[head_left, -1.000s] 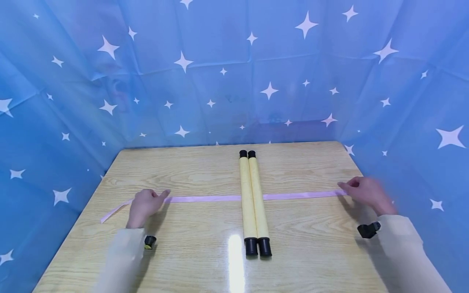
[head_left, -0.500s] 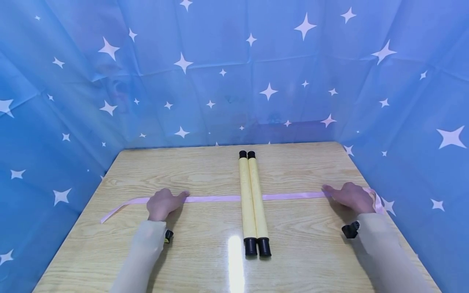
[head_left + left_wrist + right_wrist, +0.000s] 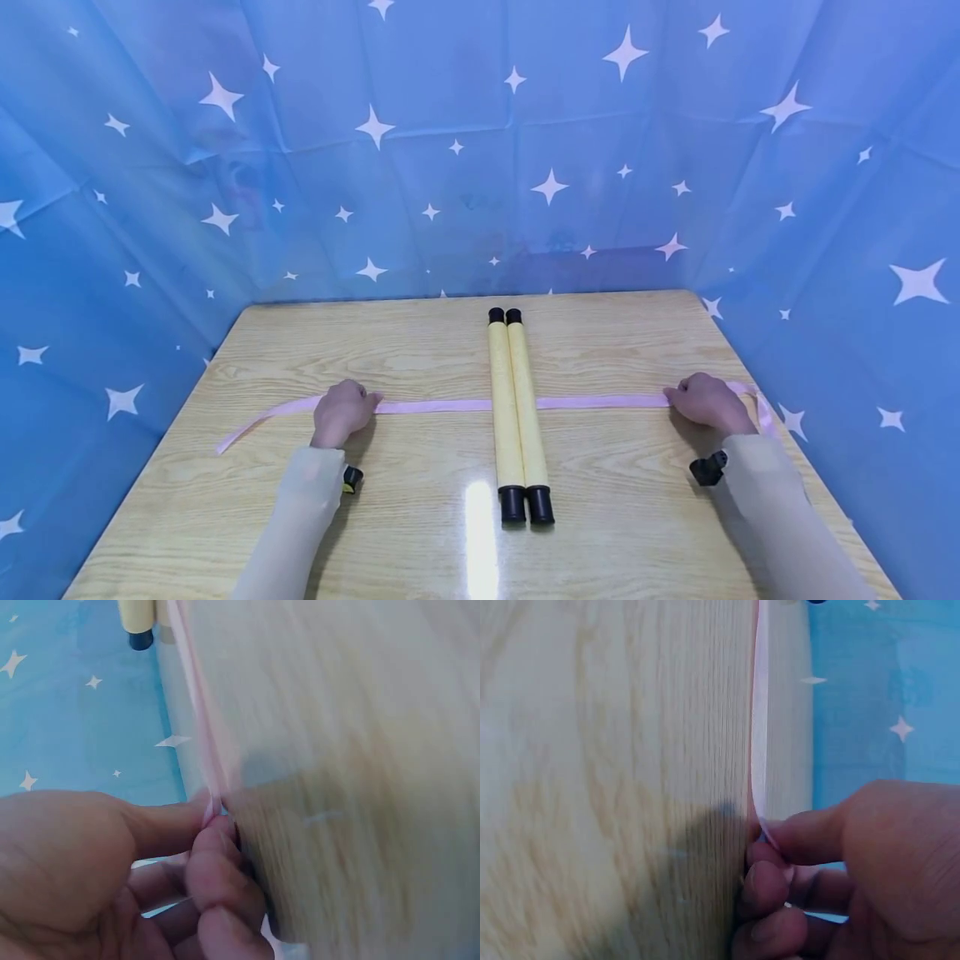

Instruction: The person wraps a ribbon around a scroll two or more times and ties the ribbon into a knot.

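A pink ribbon (image 3: 435, 407) stretches across the table, passing beneath two pale yellow rolls with black end caps, the left roll (image 3: 507, 417) and the right roll (image 3: 531, 417), which lie side by side. On the left, my left hand (image 3: 342, 412) pinches the ribbon between thumb and curled fingers, as the left wrist view shows with the ribbon (image 3: 201, 712) running away from the fingertips. My right hand (image 3: 708, 402) pinches the other side the same way; in the right wrist view the ribbon (image 3: 760, 727) rises from the thumb and forefinger. Loose ribbon tails extend beyond both hands.
The wooden table (image 3: 420, 350) has its back edge near a blue star-patterned curtain (image 3: 450, 167), which also hangs at both sides. A bright light reflection (image 3: 481, 533) lies on the tabletop in front of the rolls.
Both hands have moved inward along the ribbon towards the rolls since one second ago. Over the last half second, fingers have curled onto the ribbon, and its left tail has shifted slightly right.
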A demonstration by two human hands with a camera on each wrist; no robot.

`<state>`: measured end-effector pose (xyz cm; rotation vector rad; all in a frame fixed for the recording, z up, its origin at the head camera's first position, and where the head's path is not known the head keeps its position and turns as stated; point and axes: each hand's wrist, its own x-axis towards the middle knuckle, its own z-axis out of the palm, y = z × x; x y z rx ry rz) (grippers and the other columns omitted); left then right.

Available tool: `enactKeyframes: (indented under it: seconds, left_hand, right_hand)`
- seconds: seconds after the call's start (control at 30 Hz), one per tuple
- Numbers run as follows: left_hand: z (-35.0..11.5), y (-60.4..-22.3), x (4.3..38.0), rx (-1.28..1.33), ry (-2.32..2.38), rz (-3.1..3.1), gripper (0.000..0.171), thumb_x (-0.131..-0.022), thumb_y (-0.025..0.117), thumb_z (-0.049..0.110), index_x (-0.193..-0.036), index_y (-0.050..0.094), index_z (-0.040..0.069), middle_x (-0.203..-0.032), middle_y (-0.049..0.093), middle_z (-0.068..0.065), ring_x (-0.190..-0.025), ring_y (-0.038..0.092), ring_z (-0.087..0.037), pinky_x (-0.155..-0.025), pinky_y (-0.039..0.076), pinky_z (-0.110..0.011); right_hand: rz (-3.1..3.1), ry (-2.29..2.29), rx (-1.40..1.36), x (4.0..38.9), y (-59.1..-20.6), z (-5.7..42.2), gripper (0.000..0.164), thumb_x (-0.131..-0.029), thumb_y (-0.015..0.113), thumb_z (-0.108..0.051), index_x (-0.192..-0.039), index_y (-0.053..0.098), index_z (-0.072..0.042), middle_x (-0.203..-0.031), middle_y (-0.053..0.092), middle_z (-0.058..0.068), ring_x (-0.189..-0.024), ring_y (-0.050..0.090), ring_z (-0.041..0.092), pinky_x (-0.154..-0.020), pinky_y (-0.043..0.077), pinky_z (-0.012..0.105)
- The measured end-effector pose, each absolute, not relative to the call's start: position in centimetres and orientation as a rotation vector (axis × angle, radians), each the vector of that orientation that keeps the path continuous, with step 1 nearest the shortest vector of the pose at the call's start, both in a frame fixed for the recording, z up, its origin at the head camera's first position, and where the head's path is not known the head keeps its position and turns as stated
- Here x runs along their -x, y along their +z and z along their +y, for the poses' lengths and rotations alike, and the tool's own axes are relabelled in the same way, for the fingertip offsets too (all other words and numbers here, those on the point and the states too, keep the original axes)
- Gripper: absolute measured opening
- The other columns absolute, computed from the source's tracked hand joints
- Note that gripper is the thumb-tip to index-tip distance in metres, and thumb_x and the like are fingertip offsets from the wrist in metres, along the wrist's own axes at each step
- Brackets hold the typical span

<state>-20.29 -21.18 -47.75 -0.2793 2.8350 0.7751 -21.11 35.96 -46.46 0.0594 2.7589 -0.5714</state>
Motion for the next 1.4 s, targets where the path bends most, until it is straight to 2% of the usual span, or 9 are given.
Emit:
enactKeyframes:
  seconds: [0.17, 0.3, 0.43, 0.6, 0.7, 0.83, 1.1, 1.3, 1.4]
  left_hand:
    - [-21.1, -47.6, 20.1, 0.239, 0.961, 2.897, 0.05, -0.101, 0.059, 0.025, -0.057, 0.037, 0.016, -0.051, 0.03, 0.005, -0.045, 0.034, -0.013, -0.045, 0.029, -0.025]
    - [-20.9, -47.1, 20.1, 0.179, 1.152, 2.921, 0.037, -0.102, 0.057, 0.019, -0.067, 0.051, 0.009, -0.055, 0.043, 0.001, -0.049, 0.039, -0.014, -0.048, 0.034, -0.027]
    - [-20.5, -46.5, 20.3, 0.16, 1.344, 2.883, 0.026, -0.105, 0.055, 0.018, -0.093, 0.07, 0.0, -0.07, 0.065, -0.01, -0.055, 0.053, -0.016, -0.049, 0.041, -0.027]
    - [-19.5, -45.5, 20.6, 0.158, 1.543, 2.837, 0.025, -0.105, 0.058, 0.013, -0.116, 0.073, -0.004, -0.093, 0.075, -0.02, -0.071, 0.068, -0.021, -0.056, 0.053, -0.025]
    - [-18.9, -44.9, 20.8, 0.16, 1.675, 2.761, 0.027, -0.104, 0.059, 0.011, -0.123, 0.071, -0.004, -0.1, 0.077, -0.021, -0.084, 0.074, -0.023, -0.069, 0.062, -0.031]
    - [-18.1, -44.0, 21.1, 0.141, 1.77, 2.657, 0.028, -0.106, 0.056, 0.015, -0.127, 0.069, 0.0, -0.1, 0.077, -0.02, -0.086, 0.075, -0.02, -0.081, 0.063, -0.041]
    - [-16.1, -42.0, 22.1, -0.054, 1.834, 2.561, 0.03, -0.11, 0.05, 0.027, -0.122, 0.068, 0.007, -0.087, 0.072, -0.014, -0.074, 0.069, -0.022, -0.062, 0.052, -0.025]
    - [-14.7, -40.7, 22.9, -0.242, 1.848, 2.465, 0.031, -0.11, 0.049, 0.028, -0.117, 0.07, 0.007, -0.076, 0.062, -0.01, -0.069, 0.065, -0.023, -0.068, 0.058, -0.029]
    - [-14.0, -40.3, 23.1, -0.324, 1.818, 2.466, 0.03, -0.11, 0.049, 0.029, -0.115, 0.07, 0.008, -0.071, 0.059, -0.007, -0.063, 0.058, -0.02, -0.064, 0.054, -0.028]
  right_hand:
    - [2.838, -0.727, -0.102, 21.1, -46.5, 35.6, 0.041, -0.104, 0.046, -0.035, -0.072, 0.057, -0.012, -0.063, 0.05, -0.002, -0.061, 0.045, 0.017, -0.061, 0.035, 0.03]
    - [2.87, -0.929, -0.139, 21.2, -46.2, 34.8, 0.04, -0.107, 0.046, -0.036, -0.104, 0.07, -0.005, -0.088, 0.073, 0.009, -0.078, 0.062, 0.017, -0.068, 0.044, 0.027]
    - [2.851, -1.159, -0.142, 21.5, -45.9, 33.9, 0.047, -0.108, 0.047, -0.037, -0.126, 0.066, 0.002, -0.115, 0.075, 0.02, -0.092, 0.071, 0.011, -0.075, 0.055, 0.02]
    - [2.643, -1.538, -0.084, 21.9, -45.6, 32.9, 0.05, -0.107, 0.054, -0.034, -0.137, 0.056, 0.007, -0.125, 0.071, 0.022, -0.096, 0.072, -0.001, -0.087, 0.061, 0.028]
    - [2.579, -1.631, -0.043, 22.0, -45.1, 32.1, 0.053, -0.107, 0.055, -0.033, -0.139, 0.052, 0.008, -0.117, 0.074, 0.016, -0.094, 0.071, -0.001, -0.089, 0.061, 0.029]
    - [2.586, -1.648, -0.033, 22.1, -44.2, 31.0, 0.054, -0.107, 0.054, -0.037, -0.14, 0.054, 0.006, -0.103, 0.073, 0.001, -0.091, 0.069, 0.001, -0.084, 0.061, 0.024]
    - [2.651, -1.647, 0.031, 22.3, -42.7, 29.1, 0.046, -0.108, 0.052, -0.037, -0.136, 0.06, -0.001, -0.093, 0.067, -0.001, -0.083, 0.062, 0.006, -0.076, 0.059, 0.021]
    - [2.663, -1.632, 0.1, 22.4, -41.3, 27.3, 0.046, -0.104, 0.055, -0.049, -0.124, 0.066, -0.009, -0.093, 0.067, 0.008, -0.08, 0.061, 0.016, -0.075, 0.053, 0.027]
    - [2.684, -1.614, 0.159, 22.5, -40.5, 26.2, 0.044, -0.103, 0.056, -0.052, -0.117, 0.068, -0.013, -0.09, 0.066, 0.009, -0.08, 0.06, 0.022, -0.074, 0.05, 0.029]
